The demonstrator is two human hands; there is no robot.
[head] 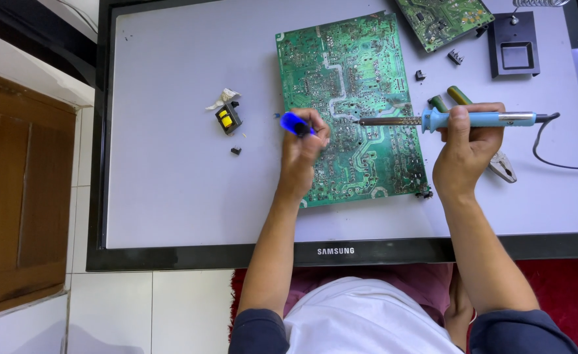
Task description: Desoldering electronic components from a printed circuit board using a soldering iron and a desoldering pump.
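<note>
A large green circuit board (351, 78) lies solder side up on a pale flat screen panel (184, 196). My right hand (467, 151) grips a light blue soldering iron (479, 119) held level, its metal tip pointing left onto the board's middle. My left hand (304, 147) rests on the board's left edge and holds a small blue tool (295, 123), its tip close to the iron's tip.
A small yellow and black transformer (228, 118) and a tiny black part (236, 151) lie left of the board. A second green board (443, 19), a black iron stand (513, 46), and pliers (502, 164) sit at the right. A wooden door (20, 183) is at far left.
</note>
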